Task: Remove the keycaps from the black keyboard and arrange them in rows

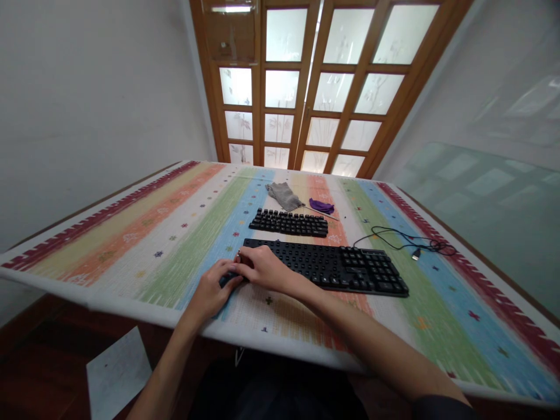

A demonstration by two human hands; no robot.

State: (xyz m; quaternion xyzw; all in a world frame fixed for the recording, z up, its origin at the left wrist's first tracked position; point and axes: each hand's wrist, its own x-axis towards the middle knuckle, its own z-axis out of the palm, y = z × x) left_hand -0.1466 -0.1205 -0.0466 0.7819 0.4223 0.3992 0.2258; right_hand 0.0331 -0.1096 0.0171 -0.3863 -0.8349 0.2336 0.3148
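Note:
A black keyboard (pixel 315 259) lies on the table in front of me. Its left and middle part is stripped of keycaps, while caps remain on the number pad at the right. My left hand (pixel 215 289) is curled around the keyboard's front left corner, thumb and fingers closing on its edge. Touching it, my right hand (pixel 262 267) bends over the keyboard's left end with fingers pinched together; a tiny thing at its fingertips is too small to name. Behind the keyboard, loose black keycaps (pixel 289 223) are laid out in rows.
Beyond the keycaps lie a grey cloth (pixel 285 196), a purple cloth (pixel 321 206) and a thin rod (pixel 321 212). The keyboard's cable (pixel 389 234) coils to the right, with its USB plug (pixel 416 254). A striped cloth (pixel 179 233) covers the table. A paper sheet (pixel 118 373) is below the left edge.

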